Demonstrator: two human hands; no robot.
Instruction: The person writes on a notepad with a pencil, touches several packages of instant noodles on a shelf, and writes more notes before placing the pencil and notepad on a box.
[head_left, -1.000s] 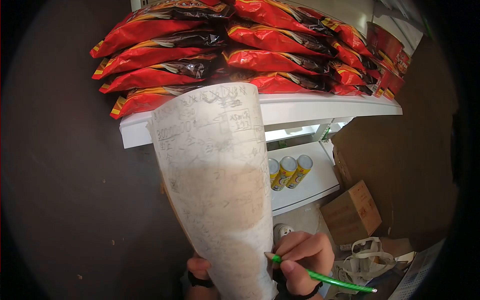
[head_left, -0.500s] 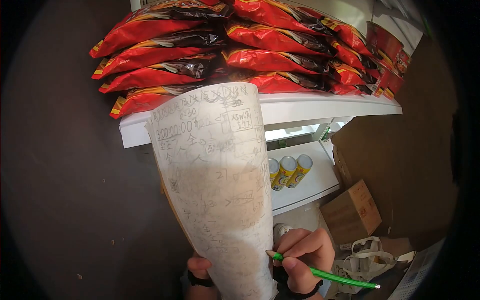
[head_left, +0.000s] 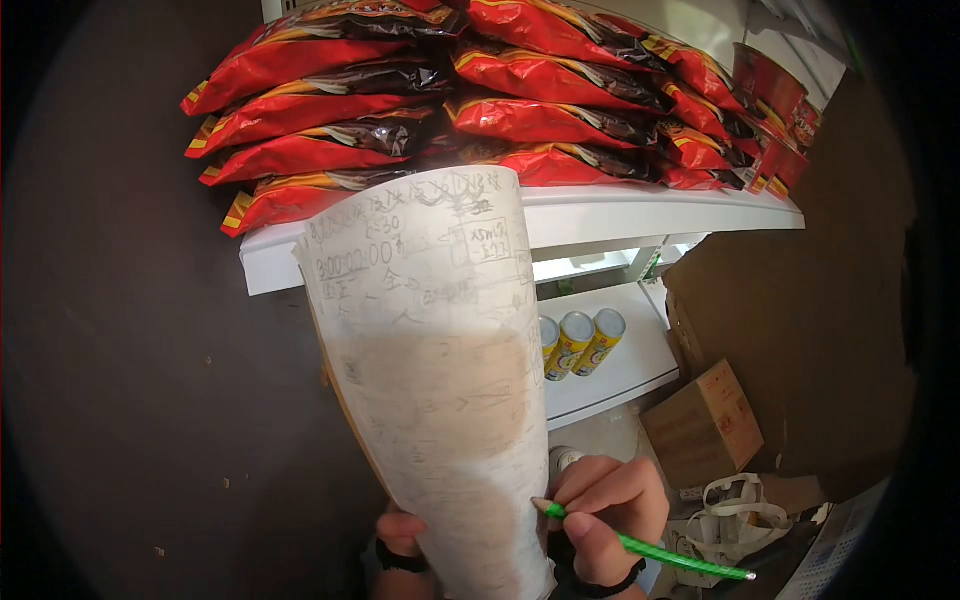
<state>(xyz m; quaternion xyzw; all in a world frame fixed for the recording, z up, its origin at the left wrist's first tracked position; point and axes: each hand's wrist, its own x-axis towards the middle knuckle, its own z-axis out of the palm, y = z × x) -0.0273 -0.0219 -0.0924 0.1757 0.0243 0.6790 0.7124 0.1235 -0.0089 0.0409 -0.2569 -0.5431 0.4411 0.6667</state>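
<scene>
A notepad (head_left: 430, 380) with curling white pages, covered in handwritten pencil marks, stands tall in front of me. My left hand (head_left: 400, 532) is closed on its lower left edge, thumb over the front page, the other fingers hidden behind. At the lower right edge of the page, my right hand (head_left: 612, 520) pinches a green pencil (head_left: 660, 552). The pencil's sharpened tip is right at the paper's edge, and its other end slants down to the right. Dark bands circle both wrists.
Red bags (head_left: 560, 115) lie stacked on a white shelf (head_left: 660, 212) behind the notepad. Several yellow cans (head_left: 598, 342) stand on a lower shelf (head_left: 620, 385). A cardboard box (head_left: 705, 420) and a white bag (head_left: 740, 515) are at the right, below a large brown cardboard sheet (head_left: 800, 300).
The notepad has shifted very slightly, and the shading on its page differs. Both hands keep their grip, and the pencil has barely moved.
</scene>
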